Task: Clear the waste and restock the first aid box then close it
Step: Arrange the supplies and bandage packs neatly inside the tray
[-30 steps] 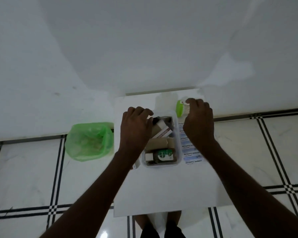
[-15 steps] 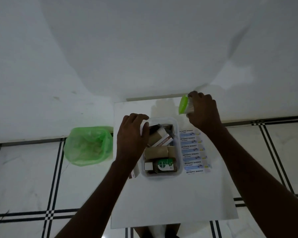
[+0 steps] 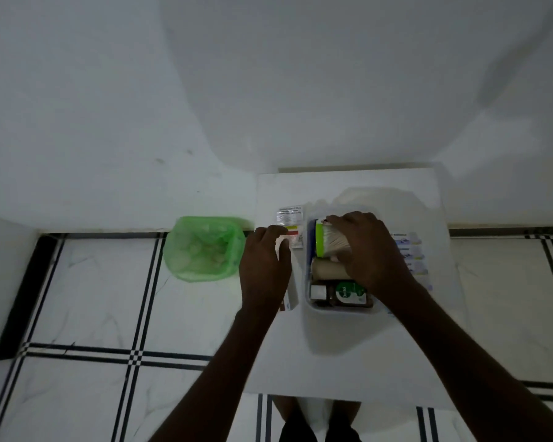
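Note:
A clear plastic first aid box (image 3: 313,306) stands open on a small white table (image 3: 348,362). Inside lie a brown roll (image 3: 326,270) and a brown bottle with a green label (image 3: 348,295). My right hand (image 3: 369,250) grips a green-capped tub of cotton buds (image 3: 328,239) and holds it down in the far end of the box. My left hand (image 3: 265,269) rests left of the box, fingers curled over small packets (image 3: 292,239). A foil medicine strip (image 3: 289,215) lies beyond them. Antiseptic bandage strips (image 3: 411,253) lie right of the box, partly hidden by my wrist.
A bin lined with a green bag (image 3: 205,248) stands on the tiled floor left of the table, with pale waste inside. A white wall rises right behind the table. A small carton (image 3: 291,303) lies under my left wrist. No lid can be made out.
My right hand carried the green-capped tub from the table's far side into the box. My left hand slid from the box's left rim onto the packets beside it.

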